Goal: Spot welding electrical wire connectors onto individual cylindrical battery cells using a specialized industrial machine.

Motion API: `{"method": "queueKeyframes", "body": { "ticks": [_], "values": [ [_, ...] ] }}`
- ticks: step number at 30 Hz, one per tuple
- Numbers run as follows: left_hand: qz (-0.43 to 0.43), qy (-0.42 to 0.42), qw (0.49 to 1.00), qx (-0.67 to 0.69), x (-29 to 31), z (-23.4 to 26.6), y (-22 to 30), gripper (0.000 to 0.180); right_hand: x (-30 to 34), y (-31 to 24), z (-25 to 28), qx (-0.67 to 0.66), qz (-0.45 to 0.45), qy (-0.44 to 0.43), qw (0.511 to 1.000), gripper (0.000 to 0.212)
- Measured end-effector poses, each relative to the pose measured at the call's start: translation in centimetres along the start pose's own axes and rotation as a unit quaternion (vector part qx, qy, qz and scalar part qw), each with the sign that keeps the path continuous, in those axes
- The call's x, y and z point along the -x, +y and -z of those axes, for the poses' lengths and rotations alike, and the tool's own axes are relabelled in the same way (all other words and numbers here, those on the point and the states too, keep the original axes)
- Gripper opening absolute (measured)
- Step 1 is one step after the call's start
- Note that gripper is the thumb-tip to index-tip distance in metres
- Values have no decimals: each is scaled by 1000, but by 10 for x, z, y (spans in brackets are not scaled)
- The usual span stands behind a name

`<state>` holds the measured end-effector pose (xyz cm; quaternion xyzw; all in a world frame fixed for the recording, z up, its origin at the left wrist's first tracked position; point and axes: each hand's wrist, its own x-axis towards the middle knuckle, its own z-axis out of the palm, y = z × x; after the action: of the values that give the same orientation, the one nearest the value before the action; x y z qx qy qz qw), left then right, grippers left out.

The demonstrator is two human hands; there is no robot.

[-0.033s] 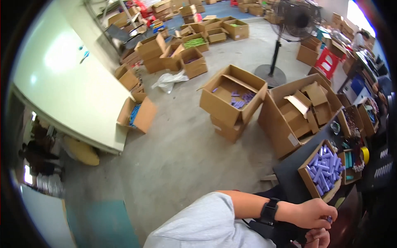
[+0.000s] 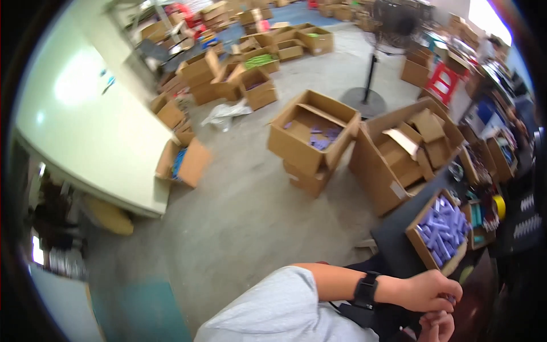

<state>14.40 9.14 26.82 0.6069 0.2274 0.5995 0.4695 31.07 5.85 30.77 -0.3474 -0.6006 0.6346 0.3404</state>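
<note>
My left hand [image 2: 427, 290], at the lower right with a black band on its wrist, is closed with its fingers pinched. A small dark purplish piece [image 2: 450, 298] shows between the fingertips; blur hides its exact kind. Just below, my right hand [image 2: 437, 327] is partly cut off by the lower edge. Its fingers are curled close to the left hand's fingertips, and whatever they may hold is hidden. Beyond the hands, a shallow cardboard box [image 2: 420, 249] full of purple cylindrical pieces [image 2: 443, 228] stands on the dark table [image 2: 393, 232].
Right of the purple pieces sit a small box of teal pieces [image 2: 477, 214] and a yellow tape roll [image 2: 499, 206]. A large carton [image 2: 373, 182] and stacked cartons [image 2: 293, 142] stand on the floor beyond, with a pedestal fan [image 2: 369, 80] behind. A pale door [image 2: 85, 125] is at left.
The whole scene has shifted slightly left and blurred as my head turns. Both hands keep nearly the same pose, close together.
</note>
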Motion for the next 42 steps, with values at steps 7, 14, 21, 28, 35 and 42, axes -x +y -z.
{"method": "queueKeyframes", "body": {
  "ticks": [7,14,21,28,35,42],
  "values": [
    [73,-158,984,-49,-18,-7,-2,40,33,6,38,70,-34,-10,997,5],
    [18,-234,963,-135,-102,-58,-1,26,103,-28,84,103,4,268,958,2],
    [259,-292,906,-165,-134,-92,-48,25,97,-29,138,162,6,314,936,12],
    [244,-264,915,-182,-137,-103,-76,27,48,1,176,-37,-2,230,973,13],
    [146,-272,919,-245,-142,-127,-89,28,20,17,211,-108,1,205,973,14],
    [87,-259,923,-271,-143,-134,-100,26,14,24,214,4,33,237,971,13]
  ]
}}
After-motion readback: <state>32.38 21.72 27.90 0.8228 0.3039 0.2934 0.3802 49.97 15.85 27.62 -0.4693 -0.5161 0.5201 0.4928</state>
